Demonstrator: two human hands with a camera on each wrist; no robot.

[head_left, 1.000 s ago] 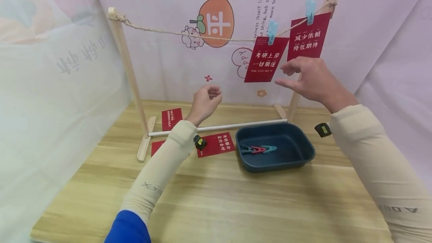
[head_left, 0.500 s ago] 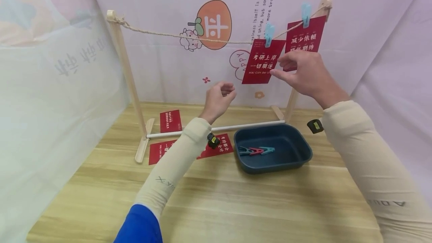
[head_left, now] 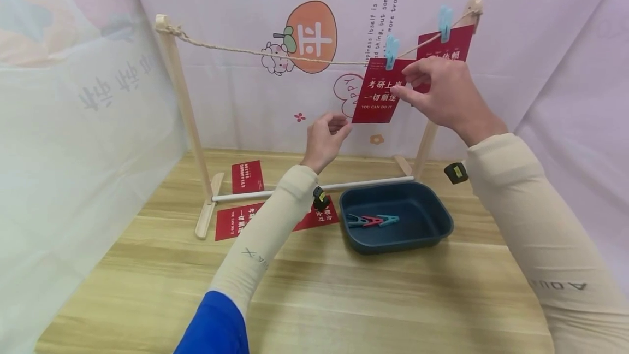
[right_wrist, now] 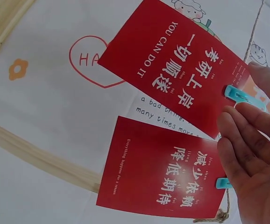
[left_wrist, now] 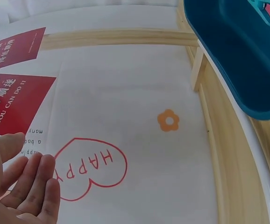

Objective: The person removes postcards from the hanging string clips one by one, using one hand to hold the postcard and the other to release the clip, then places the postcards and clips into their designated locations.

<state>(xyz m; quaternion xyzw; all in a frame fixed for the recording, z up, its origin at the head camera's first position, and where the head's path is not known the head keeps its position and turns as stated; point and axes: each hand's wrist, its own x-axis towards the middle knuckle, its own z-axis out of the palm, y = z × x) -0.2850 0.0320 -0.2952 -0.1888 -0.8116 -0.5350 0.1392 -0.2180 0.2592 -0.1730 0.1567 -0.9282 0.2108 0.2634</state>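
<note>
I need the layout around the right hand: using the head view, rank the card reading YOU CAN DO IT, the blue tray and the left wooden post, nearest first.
From the right hand:
1. YOU CAN DO IT card, hanging just left of its fingers.
2. Blue tray, below on the table.
3. Left wooden post, far left end of the rope.

Seen from head height, looking forward and down over both sleeves at the rack point(head_left: 183, 97) on the table point(head_left: 344, 299), tray point(head_left: 444, 222) at 5 o'clock of centre. From the left wrist, close along the backdrop, tray point(left_wrist: 228, 60) at 1 o'clock. From the right wrist, very near two pegged cards point(right_wrist: 181, 79). Shared by all three: the lower card point(head_left: 375, 104) point(left_wrist: 13, 100).
</note>
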